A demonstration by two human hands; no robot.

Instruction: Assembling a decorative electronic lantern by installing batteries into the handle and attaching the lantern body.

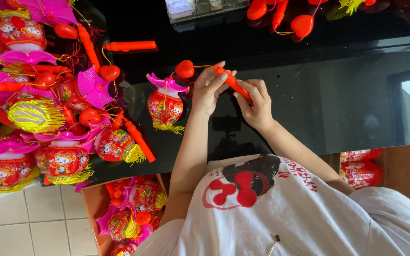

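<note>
Below black table [309,95]: cardboard box [91,204] of lanterns [134,213] (red, pink-trimmed)

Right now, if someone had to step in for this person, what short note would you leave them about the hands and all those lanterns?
Left hand: pinching the upper end of the orange stick handle over the black glossy table.
Right hand: gripping the same handle lower down.
A cord runs from the handle past a red heart piece to the small red lantern with pink top lying by the left hand.
Done, by the look of it: a pile of finished lanterns on the table's left side.
Left: more lanterns wait in the cardboard box on the floor, and loose orange handles lie at the far edge.
</note>
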